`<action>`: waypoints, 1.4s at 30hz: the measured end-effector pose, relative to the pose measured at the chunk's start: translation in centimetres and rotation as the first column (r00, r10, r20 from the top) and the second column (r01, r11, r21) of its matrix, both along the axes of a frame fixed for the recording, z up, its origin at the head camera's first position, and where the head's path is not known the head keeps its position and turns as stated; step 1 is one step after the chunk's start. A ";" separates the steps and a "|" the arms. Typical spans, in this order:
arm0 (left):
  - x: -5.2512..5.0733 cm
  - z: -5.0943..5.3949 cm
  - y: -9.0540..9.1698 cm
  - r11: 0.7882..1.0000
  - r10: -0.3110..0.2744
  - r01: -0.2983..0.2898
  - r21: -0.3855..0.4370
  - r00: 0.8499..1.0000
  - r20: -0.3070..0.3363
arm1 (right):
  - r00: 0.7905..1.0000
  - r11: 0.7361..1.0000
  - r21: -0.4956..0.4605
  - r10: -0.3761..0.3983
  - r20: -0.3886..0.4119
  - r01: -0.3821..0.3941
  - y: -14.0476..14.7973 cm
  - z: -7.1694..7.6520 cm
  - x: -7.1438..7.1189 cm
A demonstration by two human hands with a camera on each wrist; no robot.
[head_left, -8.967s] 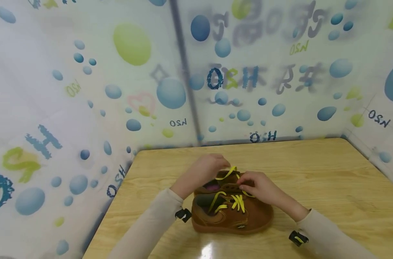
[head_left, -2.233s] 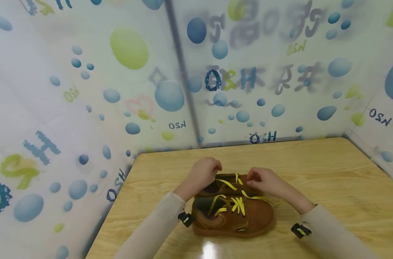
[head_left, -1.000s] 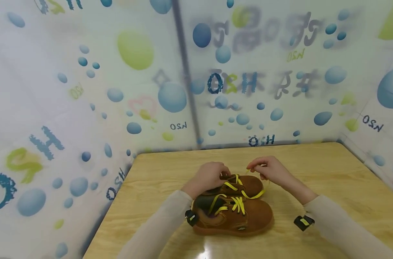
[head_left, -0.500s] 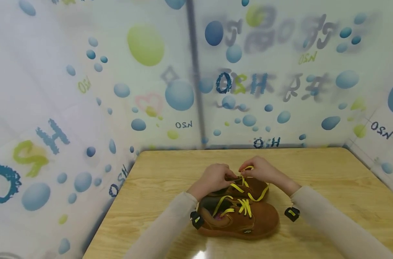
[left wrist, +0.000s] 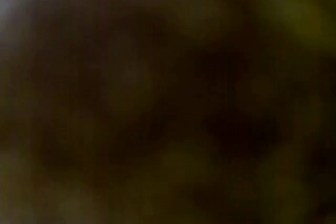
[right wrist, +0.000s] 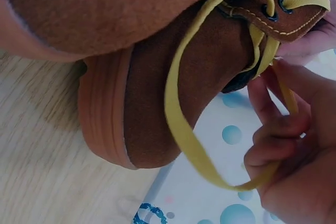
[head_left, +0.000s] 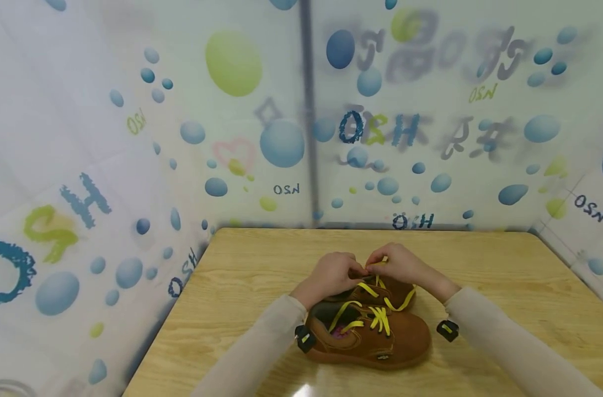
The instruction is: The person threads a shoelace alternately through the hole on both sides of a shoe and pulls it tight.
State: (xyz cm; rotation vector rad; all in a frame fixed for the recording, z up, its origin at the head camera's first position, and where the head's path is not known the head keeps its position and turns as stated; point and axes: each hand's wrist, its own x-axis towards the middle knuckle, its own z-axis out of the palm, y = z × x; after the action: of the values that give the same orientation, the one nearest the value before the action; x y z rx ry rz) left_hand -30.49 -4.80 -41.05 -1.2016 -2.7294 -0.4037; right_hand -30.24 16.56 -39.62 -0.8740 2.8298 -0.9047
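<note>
- Step in hand looks like lacing the far shoe (head_left: pixel 399 293): yellow lace (right wrist: pixel 171 95) being worked at an eyelet of the shoe's flap (right wrist: pixel 294 23).
- Right hand (head_left: pixel 403 266): fingers narrow, pinching the lace close to the flap edge; slack loops back over the shoe to them.
- Left hand (head_left: pixel 329 277): fingers curled, gripping the far shoe at the flap; cannot tell if they pinch a lace tip too.
- Next move, my judgement: hold flap steady, feed the tip through, draw the slack out without twisting it.
- Far shoe sits on the surface (head_left: pixel 490 270), just behind the near shoe (head_left: pixel 407 336), toe to the right.
- Containers: only the shoes' openings. Near shoe's shows dark lining, a purple patch (head_left: pixel 339 331) low inside, loose ends of its own lace (head_left: pixel 380 320) by the rim. Far shoe's opening mostly hidden by the left hand; contents can't tell.
- Left wrist view too dark and blurred to use.
</note>
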 end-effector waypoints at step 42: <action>1.1 -0.4 0.4 0.990 0.125 -0.115 0.083 0.983 -0.135 | 0.908 0.967 0.251 0.149 -0.391 -0.050 0.4 -0.1 -1.3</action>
State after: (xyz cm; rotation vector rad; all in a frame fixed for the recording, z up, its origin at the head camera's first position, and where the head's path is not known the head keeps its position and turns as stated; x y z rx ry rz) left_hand -29.37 -4.40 -41.43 -1.0011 -2.6255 -0.3877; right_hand -31.51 16.96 -39.72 -1.2897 3.1018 -0.3915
